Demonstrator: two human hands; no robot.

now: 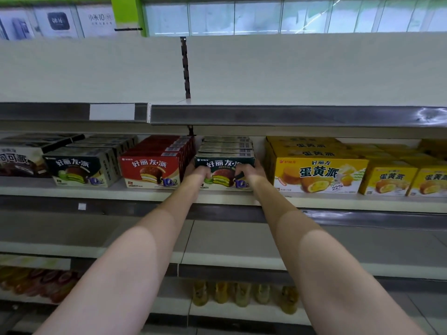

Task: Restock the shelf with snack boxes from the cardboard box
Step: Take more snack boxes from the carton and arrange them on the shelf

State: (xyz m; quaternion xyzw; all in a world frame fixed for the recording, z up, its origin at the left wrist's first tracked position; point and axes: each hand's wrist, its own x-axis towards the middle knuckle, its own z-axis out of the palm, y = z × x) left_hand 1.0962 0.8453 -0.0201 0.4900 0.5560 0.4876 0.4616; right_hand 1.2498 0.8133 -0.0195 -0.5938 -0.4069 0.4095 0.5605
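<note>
Lighting even and moderately bright, coming from above — the upper shelf [290, 114] casts shade over the box rows beneath. Glare patch on the rail at far right. Wide-angle bending at the edges. Bottom shelf bottles [242, 294] and the posters [58, 21] — soft, blurred.

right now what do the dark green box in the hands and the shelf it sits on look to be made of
Dark green box: looks like printed cardboard with a slightly glossy finish; it has crisp folded edges and a barcode on top. Shelf: probably painted metal, smooth off-white; its grey front strip catches glare. Left hand and right hand grip the box.
</note>
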